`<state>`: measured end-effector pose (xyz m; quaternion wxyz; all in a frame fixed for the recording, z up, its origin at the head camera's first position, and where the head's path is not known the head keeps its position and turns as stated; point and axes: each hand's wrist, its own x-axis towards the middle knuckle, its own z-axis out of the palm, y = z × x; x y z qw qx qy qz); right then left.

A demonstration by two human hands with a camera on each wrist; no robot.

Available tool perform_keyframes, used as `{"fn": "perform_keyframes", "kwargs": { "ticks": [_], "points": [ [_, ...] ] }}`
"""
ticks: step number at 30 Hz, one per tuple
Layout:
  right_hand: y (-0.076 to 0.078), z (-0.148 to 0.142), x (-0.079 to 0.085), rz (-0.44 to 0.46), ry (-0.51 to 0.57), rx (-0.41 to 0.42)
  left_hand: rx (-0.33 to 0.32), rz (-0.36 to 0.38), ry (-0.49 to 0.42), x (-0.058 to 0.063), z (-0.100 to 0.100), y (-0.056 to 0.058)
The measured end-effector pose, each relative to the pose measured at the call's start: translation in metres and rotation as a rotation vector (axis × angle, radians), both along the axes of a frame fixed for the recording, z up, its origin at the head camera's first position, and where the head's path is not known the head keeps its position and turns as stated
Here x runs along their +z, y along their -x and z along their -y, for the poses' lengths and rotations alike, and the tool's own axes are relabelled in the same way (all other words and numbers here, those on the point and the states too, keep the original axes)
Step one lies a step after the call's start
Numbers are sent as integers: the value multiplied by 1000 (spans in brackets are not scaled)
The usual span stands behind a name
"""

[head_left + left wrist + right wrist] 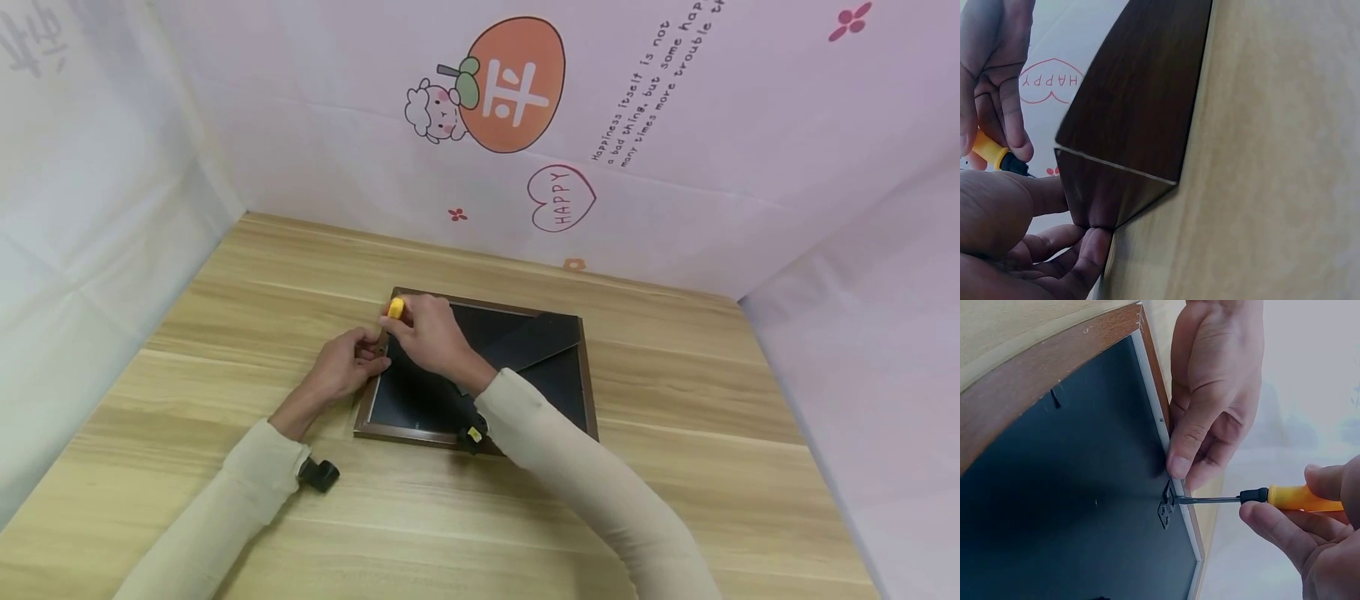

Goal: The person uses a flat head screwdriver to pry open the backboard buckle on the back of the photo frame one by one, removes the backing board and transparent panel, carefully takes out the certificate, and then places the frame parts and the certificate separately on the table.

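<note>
A brown picture frame with a black backing board lies face down on the wooden table. My left hand grips its left side, the thumb over the rim and fingers against the outer edge. In my right hand is a screwdriver with a yellow handle and black collar. Its tip meets a small black metal hanger at the frame's inner edge, just beside my left thumb. The screw itself is too small to make out. In the left wrist view, the frame's brown side fills the middle.
A black stand flap lies across the backing board's right part. Around the frame stretches the wood-grain table, bounded by a printed white cloth at the back and sides. A small black camera sits at my left cuff.
</note>
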<state>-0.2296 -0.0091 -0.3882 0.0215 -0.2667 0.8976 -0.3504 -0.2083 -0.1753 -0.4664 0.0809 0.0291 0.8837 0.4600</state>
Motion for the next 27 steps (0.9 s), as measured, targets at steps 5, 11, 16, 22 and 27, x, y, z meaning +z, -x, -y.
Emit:
{"fn": "perform_keyframes", "kwargs": {
  "ticks": [5, 11, 16, 22, 27],
  "points": [
    [-2, 1, 0, -8, -19, 6, 4, -1, -3, 0, 0, 0],
    [0, -6, -4, 16, 21, 1, -2, -5, -16, 0, 0, -1],
    [5, -20, -11, 26, 81, -27, -3, -4, -42, 1, -1, 0],
    [7, -32, -18, 87, 125, -57, 6, 12, -63, 0, -1, 0],
    [7, -42, -23, 143, 148, -99, 13, 30, -69, 1, -1, -1]
  ]
}}
